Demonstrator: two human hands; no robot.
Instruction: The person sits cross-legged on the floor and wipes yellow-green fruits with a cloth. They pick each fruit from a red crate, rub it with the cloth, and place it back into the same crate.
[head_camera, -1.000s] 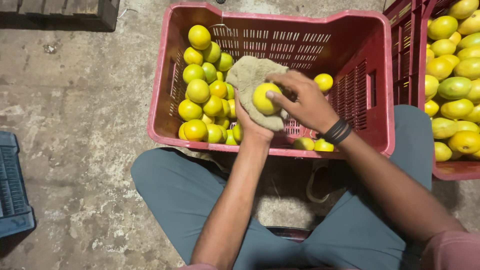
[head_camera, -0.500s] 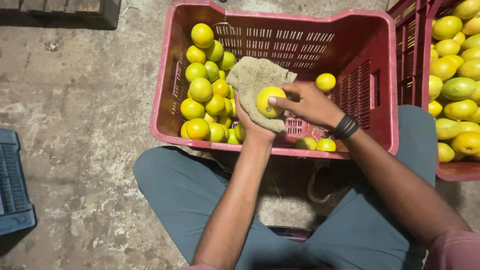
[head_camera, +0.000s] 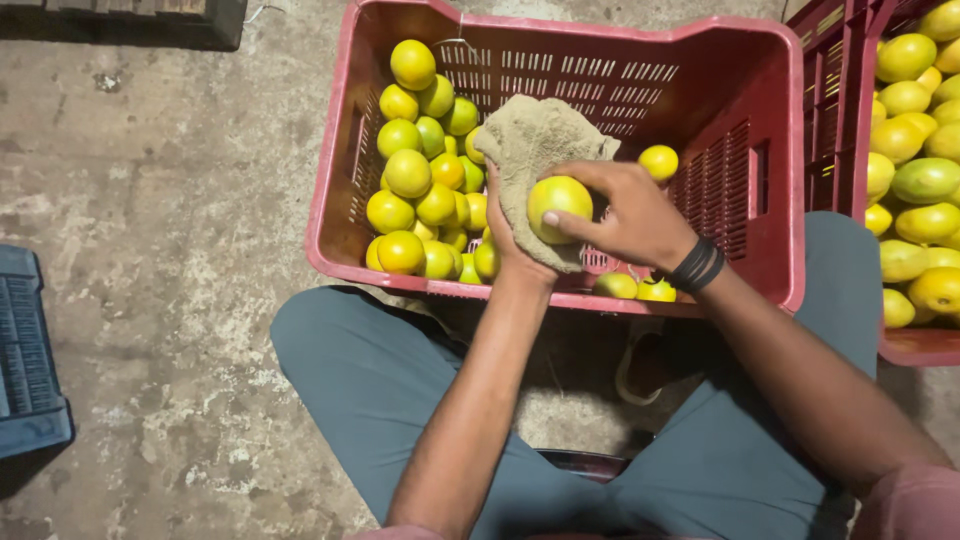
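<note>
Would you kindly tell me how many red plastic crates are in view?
2: one red crate before the knees, holding a fruit pile; a second at the right edge, full of fruit. Others may lie out of frame.

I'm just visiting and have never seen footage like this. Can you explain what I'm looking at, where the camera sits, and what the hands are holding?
No machine here: a seated person works with bare hands, filmed by a camera on their head looking down. The left hand holds a beige cloth cupped under a yellow-green fruit, and the right hand, with a black wristband, takes the same fruit from the other side. Beyond the knees stands a red crate on a concrete floor, with a pile of fruit at its left end. A second crate, fuller, sits on the right, and a blue crate is at the left edge.
</note>
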